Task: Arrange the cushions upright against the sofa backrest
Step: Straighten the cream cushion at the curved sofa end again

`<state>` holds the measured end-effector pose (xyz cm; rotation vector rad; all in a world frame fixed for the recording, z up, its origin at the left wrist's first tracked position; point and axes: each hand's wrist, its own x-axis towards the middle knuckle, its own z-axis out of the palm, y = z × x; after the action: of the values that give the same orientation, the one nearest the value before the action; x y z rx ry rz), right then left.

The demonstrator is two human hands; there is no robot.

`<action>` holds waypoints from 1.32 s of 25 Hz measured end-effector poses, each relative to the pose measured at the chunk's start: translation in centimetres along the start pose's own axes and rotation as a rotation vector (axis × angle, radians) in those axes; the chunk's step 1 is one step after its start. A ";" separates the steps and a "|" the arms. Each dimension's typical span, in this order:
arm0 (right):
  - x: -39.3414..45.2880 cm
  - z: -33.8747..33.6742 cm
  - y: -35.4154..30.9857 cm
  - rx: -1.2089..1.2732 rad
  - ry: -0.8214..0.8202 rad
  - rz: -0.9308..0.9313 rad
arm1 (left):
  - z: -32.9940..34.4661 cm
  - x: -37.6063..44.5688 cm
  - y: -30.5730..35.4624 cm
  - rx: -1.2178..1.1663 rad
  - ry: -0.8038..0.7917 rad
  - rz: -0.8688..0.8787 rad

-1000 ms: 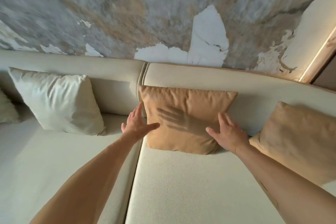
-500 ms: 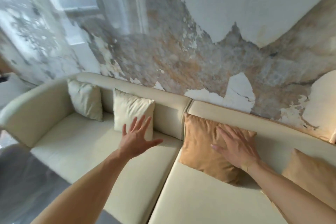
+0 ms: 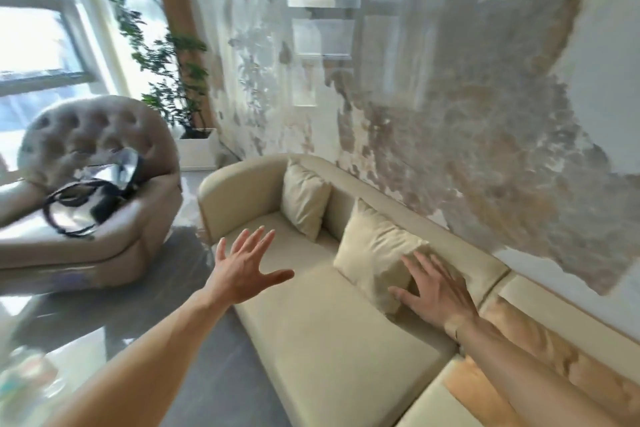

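A cream sofa (image 3: 311, 340) runs along the peeling wall. Two cream cushions lean upright against its backrest: the nearer one (image 3: 374, 253) and the farther one (image 3: 304, 198) by the armrest. A tan cushion (image 3: 540, 333) shows blurred at the lower right, partly behind my right forearm. My right hand (image 3: 433, 288) lies flat with fingers spread at the nearer cream cushion's right edge, holding nothing. My left hand (image 3: 246, 270) hovers open over the seat's front edge, fingers spread.
A tufted grey armchair (image 3: 104, 218) with a black bag and straps (image 3: 93, 198) on its seat stands to the left. A potted plant (image 3: 173, 87) in a white box sits by the window. Grey glossy floor (image 3: 138, 315) lies between chair and sofa.
The view has swung left along the sofa. My right hand left the tan cushion and now rests at the nearer cream cushion. My left hand stays open in the air.
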<state>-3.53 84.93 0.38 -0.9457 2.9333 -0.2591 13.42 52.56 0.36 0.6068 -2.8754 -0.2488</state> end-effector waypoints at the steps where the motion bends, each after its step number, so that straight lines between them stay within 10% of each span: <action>1: 2.1 0.2 -2.7 0.017 0.003 -0.037 | -0.9 0.4 -3.0 0.011 0.009 -0.033; 14: 23.0 5.9 -28.3 0.012 -0.027 -0.254 | -5.7 5.3 -30.5 0.032 0.021 -0.316; 33: 58.4 10.5 -39.1 0.052 -0.068 -0.338 | -2.3 32.9 -45.3 0.011 -0.055 -0.424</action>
<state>-27.45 18.05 -2.88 -1.4091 2.6781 -0.3072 1.65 -2.18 -1.53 1.2274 -2.7680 -0.3131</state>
